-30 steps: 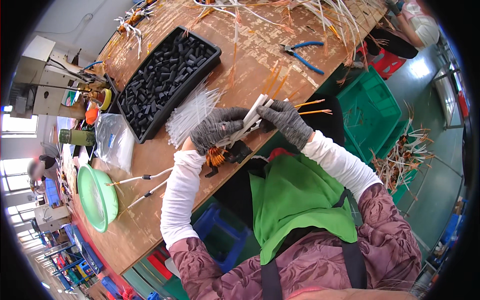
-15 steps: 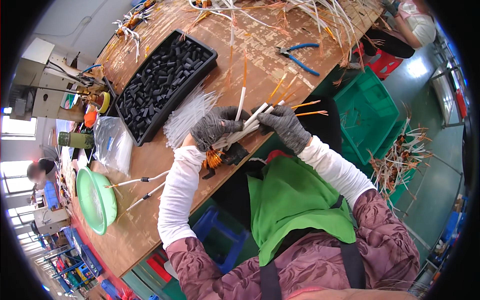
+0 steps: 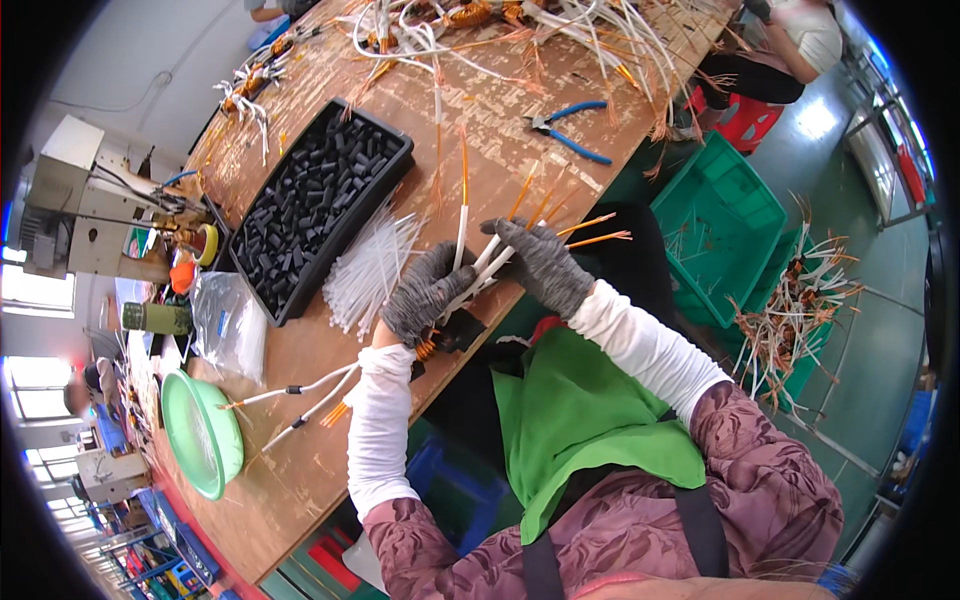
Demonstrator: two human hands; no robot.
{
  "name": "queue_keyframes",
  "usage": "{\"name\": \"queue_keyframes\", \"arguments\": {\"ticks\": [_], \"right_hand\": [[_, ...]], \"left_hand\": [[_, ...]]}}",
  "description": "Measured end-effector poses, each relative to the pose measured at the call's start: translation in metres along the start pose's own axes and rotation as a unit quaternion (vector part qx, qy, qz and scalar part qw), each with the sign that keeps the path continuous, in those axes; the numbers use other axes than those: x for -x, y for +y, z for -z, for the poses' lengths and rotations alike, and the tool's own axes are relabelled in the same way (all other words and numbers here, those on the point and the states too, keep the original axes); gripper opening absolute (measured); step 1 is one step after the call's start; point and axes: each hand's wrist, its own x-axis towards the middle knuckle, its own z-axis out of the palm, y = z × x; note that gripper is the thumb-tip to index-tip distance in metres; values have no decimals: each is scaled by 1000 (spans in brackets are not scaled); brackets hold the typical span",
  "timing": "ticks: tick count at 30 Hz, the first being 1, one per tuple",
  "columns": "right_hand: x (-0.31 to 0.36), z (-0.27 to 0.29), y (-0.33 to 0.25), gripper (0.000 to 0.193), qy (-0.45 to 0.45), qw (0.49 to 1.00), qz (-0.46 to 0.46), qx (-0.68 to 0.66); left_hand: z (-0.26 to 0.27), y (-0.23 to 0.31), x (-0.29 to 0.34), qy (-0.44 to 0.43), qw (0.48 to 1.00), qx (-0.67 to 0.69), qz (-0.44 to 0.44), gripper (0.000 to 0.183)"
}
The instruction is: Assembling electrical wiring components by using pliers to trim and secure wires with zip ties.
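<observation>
My left hand (image 3: pixel 430 292), in a dark grey knit glove, is closed round a bundle of white-sleeved wires (image 3: pixel 462 240) near the table's front edge. Bare orange strands fan out from the sleeves' far ends. My right hand (image 3: pixel 540 262), gloved alike, grips the same bundle farther along, its fingertips on the sleeves close to the strands. Below my left hand shows part of an orange copper coil (image 3: pixel 427 350), next to a dark block (image 3: pixel 462 330). More white leads with black sleeves (image 3: pixel 294 390) stretch left past my left wrist.
On the wooden table (image 3: pixel 330 470) lie a black tray of short black tubes (image 3: pixel 318 200), white cable ties (image 3: pixel 370 265), blue-handled cutters (image 3: pixel 568 130) and a green basin (image 3: pixel 203 435). Wired coils (image 3: pixel 440 30) lie at the back. Green crates (image 3: pixel 720 230) stand right; a person (image 3: pixel 800 45) sits beyond.
My right hand has slid up along the wires toward their stripped ends, its fingers now straighter. My left hand keeps its hold. The whole view has shifted slightly.
</observation>
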Motion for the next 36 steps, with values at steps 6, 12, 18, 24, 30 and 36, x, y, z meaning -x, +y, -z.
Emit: {"name": "queue_keyframes", "arguments": {"ticks": [6,12,18,24,30,36], "right_hand": [[-14,-14,12,33,72,996,39,-31],[-17,12,-60,31,169,969,182,13],[13,53,-203,19,20,941,328,80],[-15,-69,-104,21,-270,354,510,736],[-49,-38,-89,24,-409,218,371,805],[-83,-20,-190,23,-319,59,397,858]], "left_hand": [[-14,-13,2,70,997,5,-15,22],[-11,-10,5,96,995,-8,2,17],[-10,-6,-2,100,992,-62,-41,17],[-14,-21,3,136,975,-155,-87,16],[-29,-17,-2,152,971,-104,-152,21],[-26,-25,3,170,961,-181,-119,23]]}}
